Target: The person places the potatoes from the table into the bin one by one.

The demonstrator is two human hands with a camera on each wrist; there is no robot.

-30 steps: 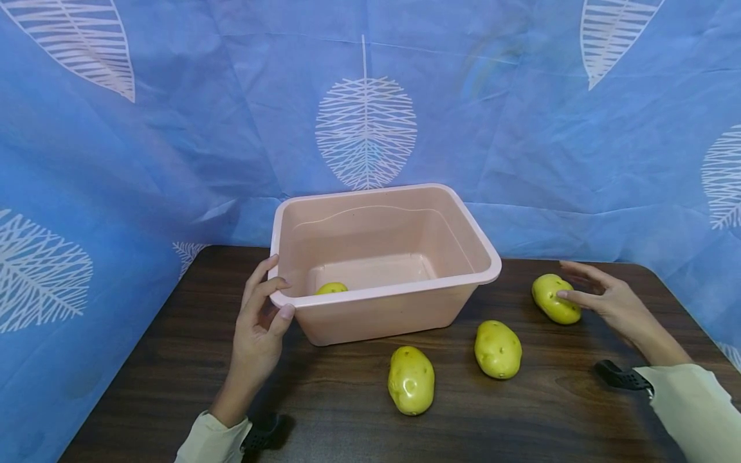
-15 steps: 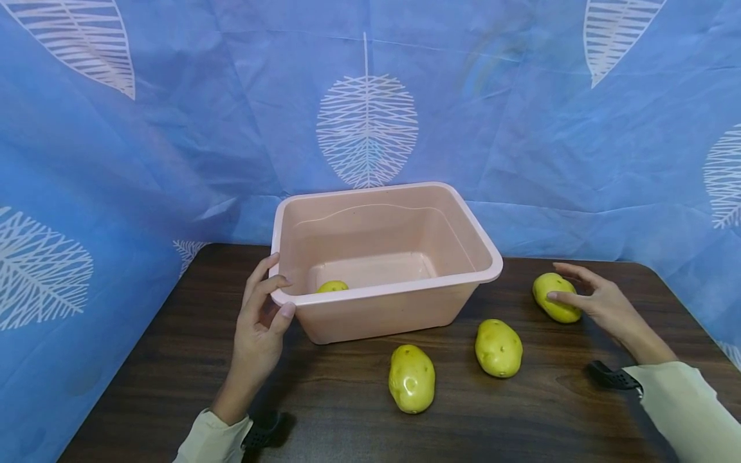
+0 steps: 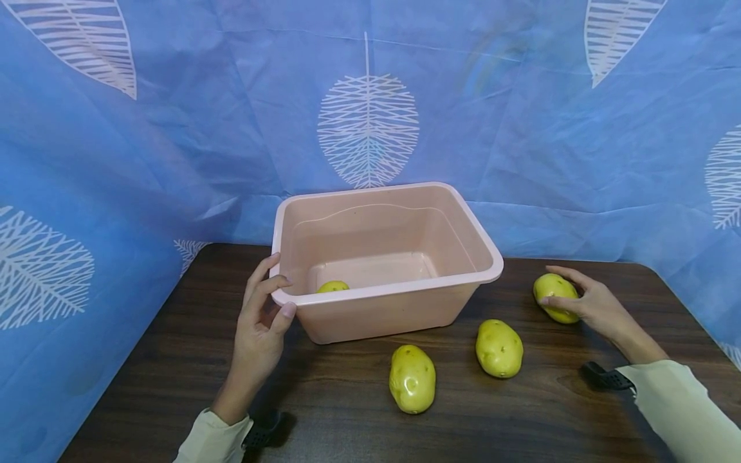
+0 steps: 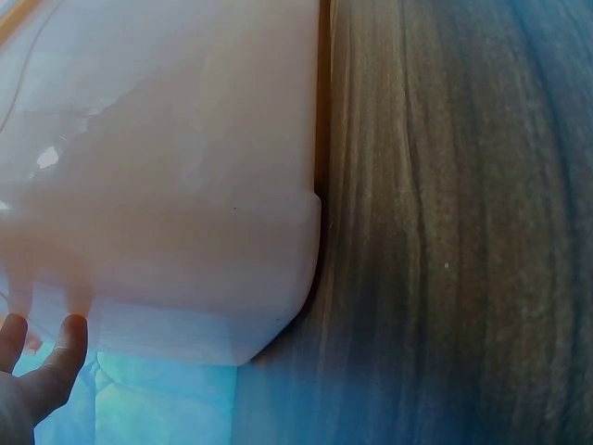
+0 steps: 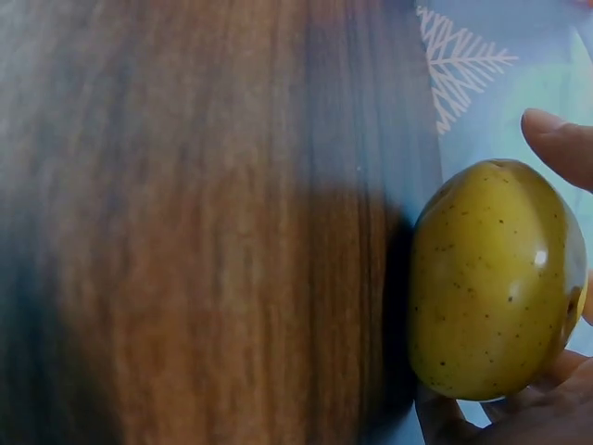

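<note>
My left hand (image 3: pixel 262 328) holds the near left corner of a pale pink plastic basin (image 3: pixel 382 315), thumb at the front rim and fingers over the left side. In the left wrist view, fingertips (image 4: pixel 67 338) show against the basin wall (image 4: pixel 195 204). At the table's right, my right hand (image 3: pixel 599 312) reaches around a yellow potato (image 3: pixel 554 289), thumb in front and fingers behind. The right wrist view shows this potato (image 5: pixel 496 287) between the thumb (image 5: pixel 561 144), a small gap from its skin, and the fingers below. Another potato (image 3: pixel 332 286) lies inside the basin, mostly hidden by the front wall.
Two more potatoes lie on the dark wooden table (image 3: pixel 341 424): one potato (image 3: pixel 412 379) in front of the basin, one potato (image 3: pixel 499 348) right of it. A blue cloth (image 3: pixel 231 128) with white leaf prints hangs behind the table and along the left side.
My right hand has shifted left around the far right potato, its thumb now further across the front. That potato stays in place, and my left hand keeps its hold on the basin.
</note>
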